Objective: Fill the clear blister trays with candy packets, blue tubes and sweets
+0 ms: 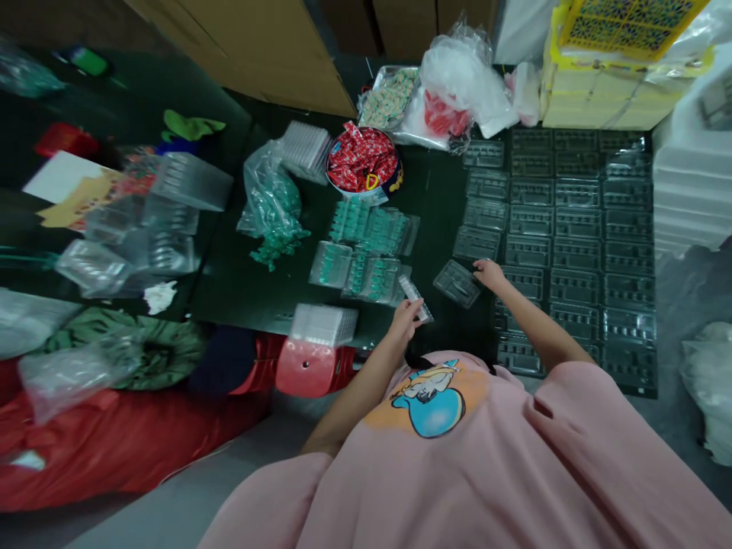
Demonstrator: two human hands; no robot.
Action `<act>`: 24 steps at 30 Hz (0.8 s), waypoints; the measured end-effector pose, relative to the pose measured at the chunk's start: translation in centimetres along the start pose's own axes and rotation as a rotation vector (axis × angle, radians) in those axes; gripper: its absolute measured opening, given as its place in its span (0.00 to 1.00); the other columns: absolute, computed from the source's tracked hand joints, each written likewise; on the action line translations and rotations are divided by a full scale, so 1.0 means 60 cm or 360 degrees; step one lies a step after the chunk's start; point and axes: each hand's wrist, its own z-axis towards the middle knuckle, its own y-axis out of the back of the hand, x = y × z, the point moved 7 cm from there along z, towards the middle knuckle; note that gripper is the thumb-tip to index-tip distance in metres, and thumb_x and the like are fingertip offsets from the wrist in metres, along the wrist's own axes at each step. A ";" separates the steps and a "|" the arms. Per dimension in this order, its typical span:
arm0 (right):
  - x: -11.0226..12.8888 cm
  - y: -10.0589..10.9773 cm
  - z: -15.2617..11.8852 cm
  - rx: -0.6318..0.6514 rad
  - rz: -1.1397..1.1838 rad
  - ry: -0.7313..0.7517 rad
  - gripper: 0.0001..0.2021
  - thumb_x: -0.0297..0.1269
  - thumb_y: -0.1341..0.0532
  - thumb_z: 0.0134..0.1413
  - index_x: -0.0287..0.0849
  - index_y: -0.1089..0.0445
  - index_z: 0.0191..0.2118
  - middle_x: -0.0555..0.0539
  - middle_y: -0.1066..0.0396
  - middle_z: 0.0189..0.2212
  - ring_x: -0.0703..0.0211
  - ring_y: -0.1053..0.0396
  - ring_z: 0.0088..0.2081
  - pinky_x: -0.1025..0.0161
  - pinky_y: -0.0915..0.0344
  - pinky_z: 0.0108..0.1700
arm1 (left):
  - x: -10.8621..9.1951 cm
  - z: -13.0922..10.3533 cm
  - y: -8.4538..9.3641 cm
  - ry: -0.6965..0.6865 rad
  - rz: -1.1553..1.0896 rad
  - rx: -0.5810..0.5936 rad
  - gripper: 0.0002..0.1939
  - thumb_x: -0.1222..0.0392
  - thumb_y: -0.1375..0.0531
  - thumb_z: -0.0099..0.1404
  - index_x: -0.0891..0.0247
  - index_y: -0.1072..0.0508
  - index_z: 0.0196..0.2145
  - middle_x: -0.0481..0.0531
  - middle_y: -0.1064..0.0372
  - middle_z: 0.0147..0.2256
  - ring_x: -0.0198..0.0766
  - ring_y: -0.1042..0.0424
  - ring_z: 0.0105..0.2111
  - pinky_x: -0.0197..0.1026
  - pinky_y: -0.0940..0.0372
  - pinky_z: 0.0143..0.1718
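My left hand (405, 319) is closed around a narrow stack of clear plastic trays (410, 290), tilted above the dark table. My right hand (488, 273) pinches the right edge of a single clear blister tray (456, 284). This tray lies at or just above the table top; I cannot tell which. Rows of similar clear trays (577, 252) cover the table to the right of my right hand. Left of my left hand, several clear trays filled with small green pieces (366, 244) sit close together.
A round tin of red wrapped packets (363, 158) stands behind the filled trays. A plastic bag spilling green pieces (274, 202) lies to the left. A tray stack (323, 324) rests on a red stool (312, 370). Yellow crates (609, 91) stand at back right.
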 end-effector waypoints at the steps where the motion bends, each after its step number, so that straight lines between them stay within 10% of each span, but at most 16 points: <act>1: 0.019 -0.006 -0.013 -0.0104 -0.0153 0.0147 0.19 0.32 0.40 0.53 0.38 0.29 0.52 0.39 0.29 0.47 0.51 0.31 0.47 0.55 0.36 0.52 | 0.001 -0.001 -0.002 0.0001 -0.0003 0.0005 0.24 0.50 0.28 0.43 0.62 0.34 0.33 0.48 0.33 0.28 0.36 0.31 0.29 0.44 0.32 0.34; 8: 0.067 -0.124 -0.100 0.0179 -0.0909 0.0758 0.28 0.33 0.35 0.52 0.47 0.37 0.60 0.37 0.48 0.65 0.37 0.53 0.65 0.41 0.40 0.55 | -0.008 -0.007 -0.027 -0.0008 -0.0052 0.0067 0.24 0.51 0.27 0.44 0.63 0.33 0.33 0.48 0.33 0.29 0.35 0.31 0.31 0.44 0.33 0.36; 15: 0.019 -0.069 -0.074 0.0148 -0.0987 0.0807 0.21 0.24 0.50 0.60 0.42 0.29 0.53 0.39 0.48 0.66 0.42 0.53 0.67 0.44 0.43 0.58 | -0.016 -0.017 -0.051 -0.0010 -0.0091 0.0185 0.24 0.50 0.28 0.45 0.63 0.33 0.32 0.49 0.32 0.30 0.35 0.31 0.31 0.44 0.32 0.36; 21: 0.070 -0.050 -0.110 0.0047 -0.0158 0.0691 0.14 0.30 0.42 0.56 0.40 0.27 0.48 0.36 0.32 0.54 0.46 0.38 0.58 0.48 0.41 0.57 | -0.014 -0.023 -0.070 -0.0010 -0.0115 0.0224 0.22 0.50 0.28 0.47 0.63 0.32 0.33 0.50 0.32 0.30 0.36 0.30 0.30 0.43 0.31 0.35; 24: 0.108 -0.084 -0.135 0.0351 0.0706 0.0516 0.13 0.39 0.39 0.54 0.40 0.27 0.43 0.45 0.25 0.37 0.57 0.29 0.40 0.58 0.33 0.44 | -0.012 -0.023 -0.076 -0.0049 -0.0094 0.0236 0.22 0.51 0.28 0.46 0.63 0.31 0.33 0.49 0.32 0.29 0.35 0.30 0.29 0.42 0.31 0.34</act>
